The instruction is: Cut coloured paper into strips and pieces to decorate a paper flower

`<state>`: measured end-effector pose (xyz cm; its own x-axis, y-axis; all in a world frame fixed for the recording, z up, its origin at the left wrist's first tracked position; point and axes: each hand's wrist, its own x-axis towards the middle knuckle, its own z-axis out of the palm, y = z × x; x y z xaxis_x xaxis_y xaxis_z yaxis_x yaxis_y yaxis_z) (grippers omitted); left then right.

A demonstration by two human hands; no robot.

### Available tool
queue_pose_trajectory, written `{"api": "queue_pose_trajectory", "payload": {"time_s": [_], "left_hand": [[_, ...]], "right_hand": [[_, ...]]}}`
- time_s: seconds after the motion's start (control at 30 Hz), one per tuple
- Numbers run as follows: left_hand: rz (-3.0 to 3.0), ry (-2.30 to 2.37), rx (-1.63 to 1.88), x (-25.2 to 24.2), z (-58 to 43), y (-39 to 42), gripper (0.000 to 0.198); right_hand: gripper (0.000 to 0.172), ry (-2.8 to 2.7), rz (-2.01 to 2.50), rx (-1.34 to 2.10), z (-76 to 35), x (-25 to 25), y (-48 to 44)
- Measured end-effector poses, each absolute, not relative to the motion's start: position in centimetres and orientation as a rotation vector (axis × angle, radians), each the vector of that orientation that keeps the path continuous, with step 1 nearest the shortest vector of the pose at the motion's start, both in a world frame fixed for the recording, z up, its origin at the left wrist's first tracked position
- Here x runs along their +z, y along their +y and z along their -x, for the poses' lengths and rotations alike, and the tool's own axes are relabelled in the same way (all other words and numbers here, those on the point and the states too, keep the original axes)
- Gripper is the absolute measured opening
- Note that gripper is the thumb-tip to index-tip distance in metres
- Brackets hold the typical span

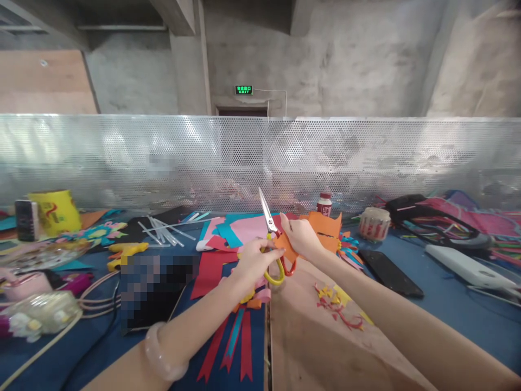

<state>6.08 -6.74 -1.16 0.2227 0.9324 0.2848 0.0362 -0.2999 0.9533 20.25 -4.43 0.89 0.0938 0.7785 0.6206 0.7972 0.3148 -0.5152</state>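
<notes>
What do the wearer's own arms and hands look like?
The left forearm carries a thick, rounded, pale translucent bangle. The right forearm shows nothing worn. No sleeves in view; left hand and right hand are ungloved. Small rings: can't tell.

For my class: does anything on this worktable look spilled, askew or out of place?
Yes: red and yellow scraps lie strewn on the wooden board beside the right forearm, looking like uncleared offcuts. Clear sticks, beyond the left hand, also look untidy, crisscrossing at various angles.

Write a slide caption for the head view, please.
Left hand and right hand hold yellow-and-red-handled metal scissors and orange paper.
</notes>
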Motion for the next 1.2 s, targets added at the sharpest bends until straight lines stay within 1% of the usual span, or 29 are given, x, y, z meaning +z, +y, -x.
{"api": "queue_pose_trajectory", "payload": {"time_s": [0.17,0.27,0.43,0.53,0.63,0.73,0.87,0.97,1.03,1.13,1.2], "left_hand": [[-1.519,0.839,1.227,-1.1,-5.6,-6.3,0.015],[-1.490,0.762,1.239,-0.5,-5.2,-6.0,0.017],[-1.461,0.688,1.187,0.2,-5.0,-6.4,0.020],[-1.451,0.636,1.115,0.2,-4.9,-6.5,0.016],[-1.441,0.567,1.054,0.2,-4.6,-6.4,0.014],[-1.469,0.552,1.024,0.4,-4.3,-6.4,0.016],[-1.535,0.574,1.013,0.8,-4.1,-6.7,0.016],[-1.604,0.651,1.065,0.9,-4.0,-6.6,0.018],[-1.644,0.730,1.120,0.8,-3.9,-6.4,0.021],[-1.691,0.817,1.206,0.7,-3.7,-5.8,0.023],[-1.745,0.855,1.261,0.5,-3.6,-5.3,0.022]], "right_hand": [[0.045,-1.477,1.390,0.098,-21.2,0.7,-4.7],[0.039,-1.388,1.327,0.297,-21.4,0.1,-5.2],[0.046,-1.380,1.217,0.674,-20.1,-1.2,-6.2],[0.048,-1.385,1.191,0.749,-20.1,-0.8,-6.5],[0.048,-1.434,1.204,0.750,-21.2,0.1,-6.5],[0.046,-1.496,1.227,0.659,-22.7,1.0,-6.1],[0.044,-1.567,1.253,0.414,-24.2,1.7,-5.7],[0.032,-1.538,1.254,0.173,-24.3,1.8,-6.2],[0.026,-1.492,1.215,-0.060,-23.8,1.6,-7.0],[0.030,-1.651,1.039,-0.488,-22.4,0.8,-8.3],[0.043,-1.859,0.963,-0.657,-21.3,0.1,-8.8]]}}
